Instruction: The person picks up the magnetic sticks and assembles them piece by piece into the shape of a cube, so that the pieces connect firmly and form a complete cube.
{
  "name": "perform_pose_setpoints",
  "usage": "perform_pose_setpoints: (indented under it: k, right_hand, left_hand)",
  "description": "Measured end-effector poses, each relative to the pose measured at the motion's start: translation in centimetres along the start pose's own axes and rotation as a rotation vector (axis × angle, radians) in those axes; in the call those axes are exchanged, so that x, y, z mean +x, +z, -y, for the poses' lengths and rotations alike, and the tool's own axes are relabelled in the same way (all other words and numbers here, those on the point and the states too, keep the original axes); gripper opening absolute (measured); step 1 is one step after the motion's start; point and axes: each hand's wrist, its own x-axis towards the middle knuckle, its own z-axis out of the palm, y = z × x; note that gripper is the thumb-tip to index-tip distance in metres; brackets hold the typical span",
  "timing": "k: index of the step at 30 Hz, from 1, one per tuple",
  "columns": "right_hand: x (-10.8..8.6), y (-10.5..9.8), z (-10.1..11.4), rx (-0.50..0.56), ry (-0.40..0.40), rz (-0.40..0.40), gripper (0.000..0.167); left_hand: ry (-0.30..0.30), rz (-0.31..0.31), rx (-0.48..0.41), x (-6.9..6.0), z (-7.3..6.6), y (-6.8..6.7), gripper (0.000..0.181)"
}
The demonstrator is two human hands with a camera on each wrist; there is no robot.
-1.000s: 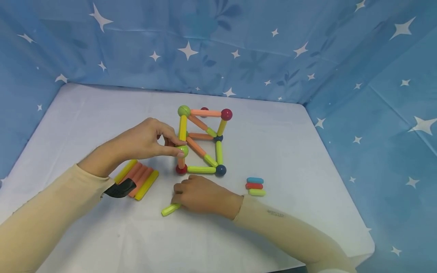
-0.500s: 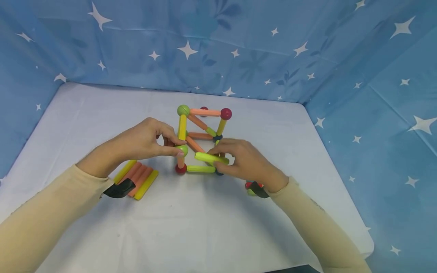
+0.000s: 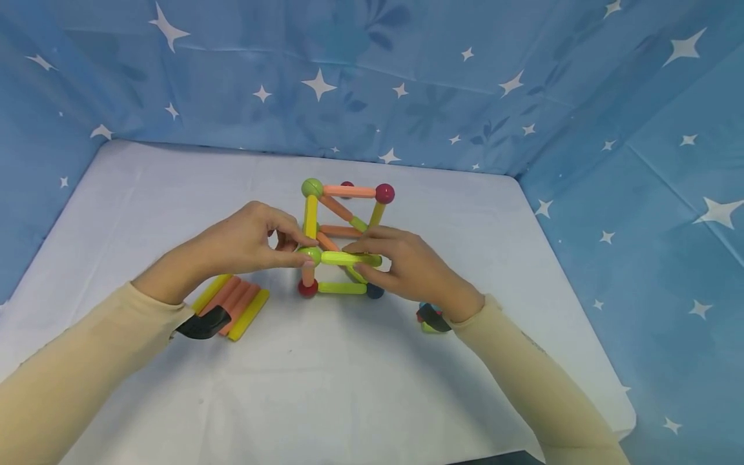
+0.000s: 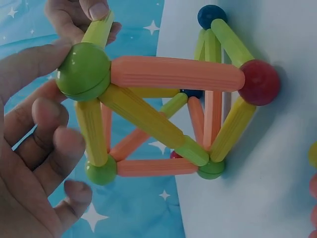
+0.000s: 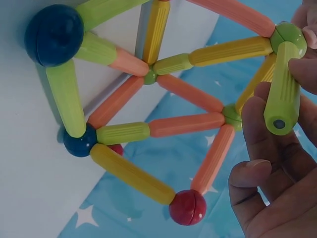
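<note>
A frame of magnetic sticks and balls stands on the white table. My left hand (image 3: 247, 239) pinches the green ball (image 3: 310, 256) at its upper near-left corner with thumb and fingers. My right hand (image 3: 415, 268) pinches a yellow-green magnetic stick (image 3: 337, 258), level, its left end against that ball. In the right wrist view the stick's other end (image 5: 279, 124) is free. Beneath lie a red ball (image 3: 308, 288) and a dark blue ball (image 3: 375, 291), joined by another yellow-green stick (image 3: 341, 289). An orange stick (image 4: 176, 73) links the held ball to the red one.
Yellow and orange sticks (image 3: 248, 313) lie side by side left of the frame. Short sticks (image 3: 434, 328) sit at the right, partly hidden by my right wrist. A red ball (image 3: 347, 185) shows behind the frame. A blue starry curtain (image 3: 372, 84) surrounds the table.
My right hand has picked the yellow-green stick off the table, carried it up and rightward to the frame, and swung its end onto the green ball. My left hand keeps its hold.
</note>
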Motion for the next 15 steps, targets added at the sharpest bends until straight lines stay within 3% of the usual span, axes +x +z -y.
perform_pose_setpoints:
  k: [4, 6, 12, 15]
  right_hand:
    - [0.1, -0.2, 0.2, -0.007, 0.005, -0.003, 0.027]
    - [0.0, -0.4, 0.3, -0.007, 0.010, -0.003, 0.028]
    - [-0.1, -0.5, 0.3, -0.021, 0.001, -0.019, 0.029]
    - [-0.1, -0.5, 0.3, -0.022, -0.005, -0.026, 0.029]
  left_hand:
    - [0.023, -0.011, 0.079, 0.2, -0.5, 0.2, 0.022]
    - [0.071, -0.040, 0.134, 0.4, -0.7, 0.5, 0.020]
    - [0.204, -0.136, 0.442, 1.1, -1.8, 2.1, 0.027]
    - [0.235, -0.161, 0.515, 1.3, -2.1, 2.6, 0.025]
